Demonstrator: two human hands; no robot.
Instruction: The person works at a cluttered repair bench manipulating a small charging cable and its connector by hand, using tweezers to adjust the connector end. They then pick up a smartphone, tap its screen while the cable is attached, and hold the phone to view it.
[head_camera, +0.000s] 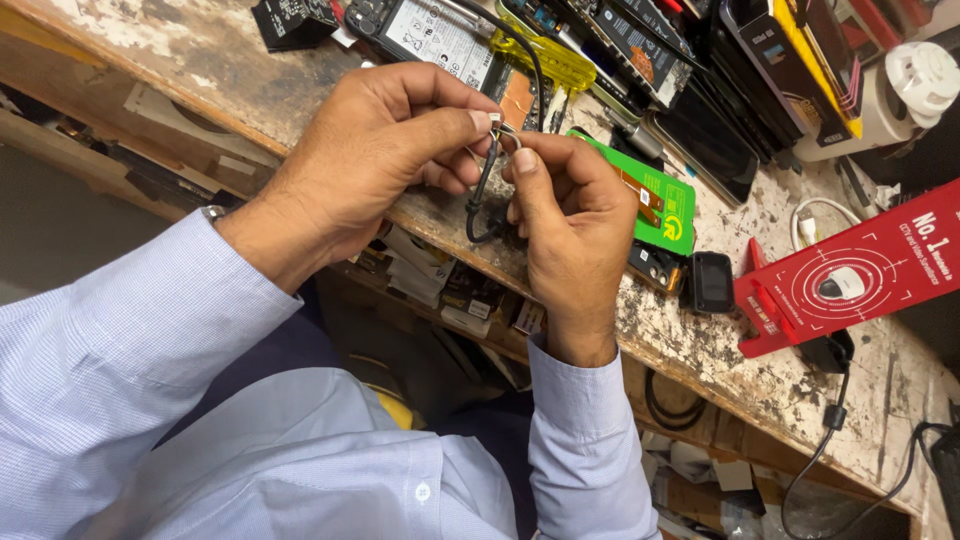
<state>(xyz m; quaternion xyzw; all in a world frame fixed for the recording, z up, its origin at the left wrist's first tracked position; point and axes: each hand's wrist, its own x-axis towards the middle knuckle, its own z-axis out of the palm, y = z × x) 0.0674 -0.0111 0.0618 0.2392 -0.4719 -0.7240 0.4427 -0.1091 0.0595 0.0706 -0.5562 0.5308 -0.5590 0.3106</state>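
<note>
Both the left hand (375, 160) and right hand (565, 205) pinch closed on a thin black cable (484, 185) — its bared tip could snap if bent; the surface (700, 340) edge lies below, so a dropped piece may fall.

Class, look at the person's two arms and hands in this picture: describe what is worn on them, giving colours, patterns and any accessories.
Both arms wear long sleeves of a pale blue shirt with a fine check, and a white button shows low on the fabric. The left hand has a metal watch band just showing at its cuff. The right hand is bare, with a plain cuff at the wrist. No gloves or rings are visible.
</note>
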